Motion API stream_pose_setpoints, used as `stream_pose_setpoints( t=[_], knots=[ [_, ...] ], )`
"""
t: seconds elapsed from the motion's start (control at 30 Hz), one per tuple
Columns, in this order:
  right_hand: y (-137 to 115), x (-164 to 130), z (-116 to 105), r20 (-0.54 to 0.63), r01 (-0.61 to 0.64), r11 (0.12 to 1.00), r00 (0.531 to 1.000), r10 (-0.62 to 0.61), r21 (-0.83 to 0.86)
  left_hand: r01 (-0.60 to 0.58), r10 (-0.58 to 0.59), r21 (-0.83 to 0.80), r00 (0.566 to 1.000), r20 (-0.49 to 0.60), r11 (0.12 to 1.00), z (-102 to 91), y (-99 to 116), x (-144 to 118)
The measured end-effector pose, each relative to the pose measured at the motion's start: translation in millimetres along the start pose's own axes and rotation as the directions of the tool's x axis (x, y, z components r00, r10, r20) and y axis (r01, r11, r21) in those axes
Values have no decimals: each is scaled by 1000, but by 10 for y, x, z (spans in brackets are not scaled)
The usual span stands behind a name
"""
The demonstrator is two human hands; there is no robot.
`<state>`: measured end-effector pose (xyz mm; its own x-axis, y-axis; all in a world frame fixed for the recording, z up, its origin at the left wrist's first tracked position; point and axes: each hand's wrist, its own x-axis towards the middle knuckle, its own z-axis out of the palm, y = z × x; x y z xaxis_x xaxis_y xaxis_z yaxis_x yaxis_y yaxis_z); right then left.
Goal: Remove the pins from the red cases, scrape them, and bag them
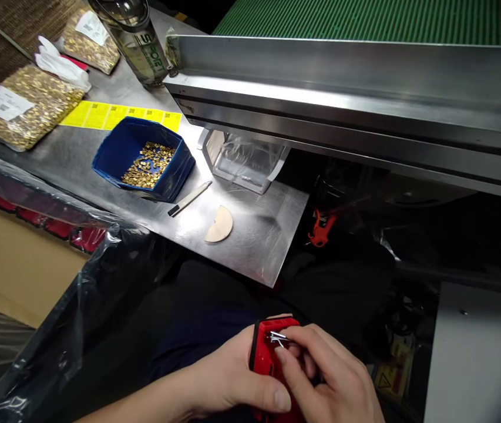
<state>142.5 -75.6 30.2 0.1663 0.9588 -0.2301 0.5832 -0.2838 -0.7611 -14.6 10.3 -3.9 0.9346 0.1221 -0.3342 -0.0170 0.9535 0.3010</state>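
- The left hand [228, 376] wraps around a small red plastic housing [272, 352] low in the view, at about six o'clock, thumb pressed along its side.
- The right hand [333, 376] sits at the housing's three o'clock, its fingertips pinching a small metal clip [278, 337] on the housing's top.
- At eleven o'clock from the hands, a steel worktable [250, 241] holds a blue bin [144, 158] of small brass parts [150, 165].
- A utility knife [190, 198] lies just beside the bin, at its four o'clock.

Red part [272, 352] btm cut off (frame edge); bag labels [6, 103] unreadable.
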Motion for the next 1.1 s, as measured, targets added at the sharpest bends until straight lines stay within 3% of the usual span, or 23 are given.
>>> stream_pose_setpoints(
  t=[0.17,0.4,0.57,0.7,0.83,0.97,1.1],
  knots=[
    [-9,-22,56,-38,-21,1000,999,21,11,-11,12,40,999,-32,999,-21,-55,0],
    [23,9,22,23,3,1000,1000,-4,30,-36,36,17,998,-53,999,15,-41,-6],
    [52,30,-65,-57,-89,992,994,94,89,-31,30,-15,998,-61,999,32,-10,-15],
    [86,58,-141,-49,77,997,996,-76,27,-27,25,-26,998,-58,999,1,-9,-44],
    [121,97,-176,40,319,945,948,-317,-71,11,-13,-71,1000,-22,997,-40,-39,-78],
    [131,123,-178,107,399,911,915,-388,-101,24,-25,-77,1000,-5,997,-58,-66,-84],
    [116,141,-159,86,443,891,896,-436,-95,15,-14,-83,1000,7,996,-72,-86,-70]
  ],
)
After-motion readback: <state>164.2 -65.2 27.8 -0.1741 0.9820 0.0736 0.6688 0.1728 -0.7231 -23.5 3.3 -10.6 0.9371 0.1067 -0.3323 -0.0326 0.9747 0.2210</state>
